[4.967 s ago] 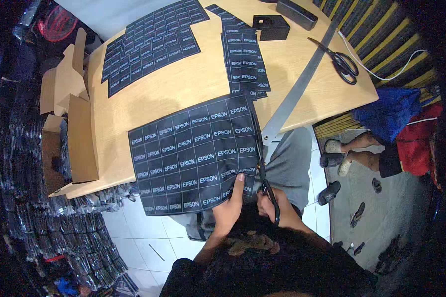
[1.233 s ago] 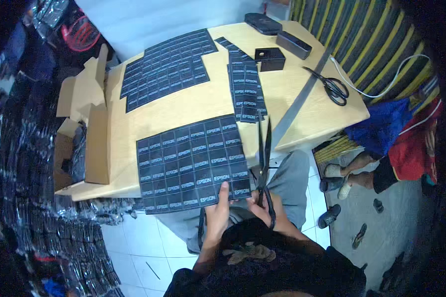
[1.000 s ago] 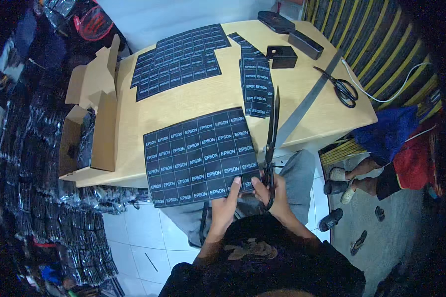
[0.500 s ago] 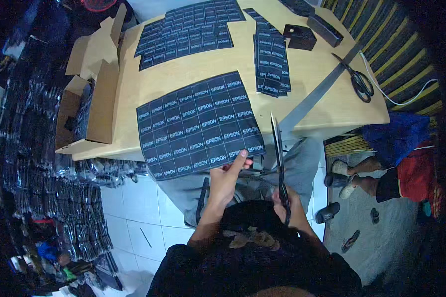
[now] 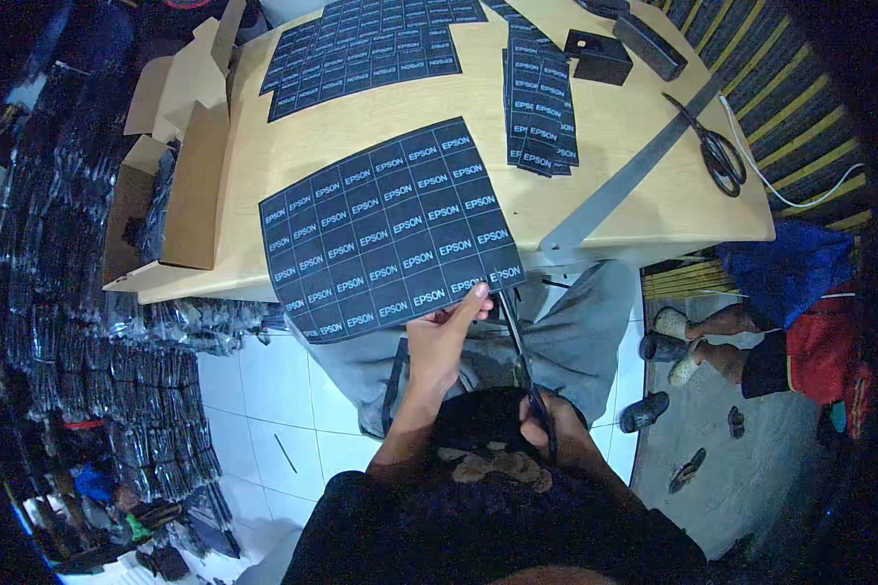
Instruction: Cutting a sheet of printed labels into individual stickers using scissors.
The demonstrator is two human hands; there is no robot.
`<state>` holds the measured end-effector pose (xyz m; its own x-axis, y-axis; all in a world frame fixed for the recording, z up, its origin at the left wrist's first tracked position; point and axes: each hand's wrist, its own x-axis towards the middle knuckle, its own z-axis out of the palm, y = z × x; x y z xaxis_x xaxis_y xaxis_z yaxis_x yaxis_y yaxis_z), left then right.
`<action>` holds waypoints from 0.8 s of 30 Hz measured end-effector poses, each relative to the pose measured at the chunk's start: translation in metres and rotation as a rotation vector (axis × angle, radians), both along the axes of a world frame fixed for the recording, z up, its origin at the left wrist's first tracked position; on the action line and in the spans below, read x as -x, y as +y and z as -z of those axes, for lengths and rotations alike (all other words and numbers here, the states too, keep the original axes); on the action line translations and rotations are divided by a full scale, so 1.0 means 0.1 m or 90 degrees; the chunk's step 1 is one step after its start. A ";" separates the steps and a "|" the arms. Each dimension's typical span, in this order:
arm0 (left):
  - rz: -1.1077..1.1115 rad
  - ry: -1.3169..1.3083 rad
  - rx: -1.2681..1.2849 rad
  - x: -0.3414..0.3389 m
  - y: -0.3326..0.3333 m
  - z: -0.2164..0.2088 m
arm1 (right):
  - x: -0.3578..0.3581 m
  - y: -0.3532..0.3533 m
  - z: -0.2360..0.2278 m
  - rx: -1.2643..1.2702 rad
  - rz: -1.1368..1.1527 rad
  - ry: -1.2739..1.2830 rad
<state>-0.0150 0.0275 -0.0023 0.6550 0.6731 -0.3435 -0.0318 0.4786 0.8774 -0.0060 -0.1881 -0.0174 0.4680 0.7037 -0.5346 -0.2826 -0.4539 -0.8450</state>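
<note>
My left hand (image 5: pixel 444 336) pinches the near edge of a black sheet of printed labels (image 5: pixel 380 224), close to its lower right corner, thumb on top. The sheet is marked off in a grid by thin light lines, and it hangs partly past the table's near edge. In my right hand (image 5: pixel 556 427) is a pair of black-handled scissors (image 5: pixel 520 351), closed around the handles. Their blades point away from me and meet the sheet's near edge just right of my left thumb; the blade tips are hard to make out against the sheet.
On the table (image 5: pixel 361 136) lie more label sheets (image 5: pixel 361 63), cut label strips (image 5: pixel 539 112), a steel ruler (image 5: pixel 634 166), a second pair of scissors (image 5: pixel 712 156) and a black box (image 5: pixel 600 58). An open cardboard box (image 5: pixel 190 195) stands left. Another person's legs (image 5: pixel 727 336) show at right.
My right hand has brought the scissors leftward, from beside the sheet to its near edge. The left hand still holds the sheet, and the view has shifted slightly.
</note>
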 end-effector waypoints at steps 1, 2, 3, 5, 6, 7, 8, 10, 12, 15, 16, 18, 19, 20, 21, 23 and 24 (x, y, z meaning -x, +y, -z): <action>-0.002 0.002 -0.002 0.02 -0.01 0.02 | -0.07 0.12 -0.04 -0.016 -0.033 -0.015; 0.004 -0.013 0.017 0.02 -0.02 -0.01 | -0.12 0.21 -0.09 -0.028 -0.065 -0.032; 0.010 -0.028 0.036 0.03 -0.02 -0.03 | -0.12 0.26 -0.10 -0.027 -0.066 -0.032; 0.024 -0.042 0.025 0.03 -0.02 -0.04 | -0.11 0.31 -0.05 -0.059 -0.046 -0.083; 0.030 -0.039 0.024 0.03 -0.02 -0.04 | -0.12 0.33 -0.07 -0.058 -0.046 -0.083; 0.036 -0.034 0.022 0.05 -0.02 -0.03 | -0.12 0.34 -0.08 -0.068 -0.036 -0.053; 0.027 -0.011 -0.001 0.04 -0.03 -0.02 | -0.12 0.35 -0.10 -0.078 -0.025 -0.023; 0.025 -0.010 -0.006 0.04 -0.02 -0.01 | -0.14 0.38 -0.11 -0.075 -0.043 -0.029; 0.023 -0.010 -0.011 0.05 -0.03 -0.03 | -0.15 0.40 -0.12 -0.072 -0.062 -0.037; 0.007 0.000 -0.014 0.03 -0.05 -0.08 | -0.14 0.43 -0.14 -0.116 -0.055 -0.066; 0.005 -0.002 -0.009 0.03 -0.05 -0.09 | -0.14 0.43 -0.13 -0.116 -0.055 -0.063; 0.003 -0.004 -0.004 0.03 -0.05 -0.08 | -0.13 0.44 -0.11 -0.116 -0.055 -0.061; 0.006 -0.006 -0.005 0.03 -0.05 -0.08 | -0.13 0.44 -0.10 -0.108 -0.054 -0.051; 0.009 -0.008 -0.006 0.03 -0.05 -0.08 | -0.12 0.44 -0.09 -0.099 -0.053 -0.042; 0.009 -0.009 -0.005 0.03 -0.05 -0.08 | -0.12 0.44 -0.09 -0.098 -0.053 -0.042; 0.011 -0.003 -0.014 0.03 -0.05 -0.10 | -0.11 0.44 -0.08 -0.103 -0.039 -0.081; 0.010 -0.004 -0.013 0.03 -0.05 -0.09 | -0.10 0.44 -0.07 -0.102 -0.039 -0.082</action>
<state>-0.0183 0.0229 0.0066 0.6681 0.6690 -0.3257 -0.0295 0.4612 0.8868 0.0045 -0.1444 -0.0101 0.4791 0.8039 -0.3523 -0.1440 -0.3239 -0.9351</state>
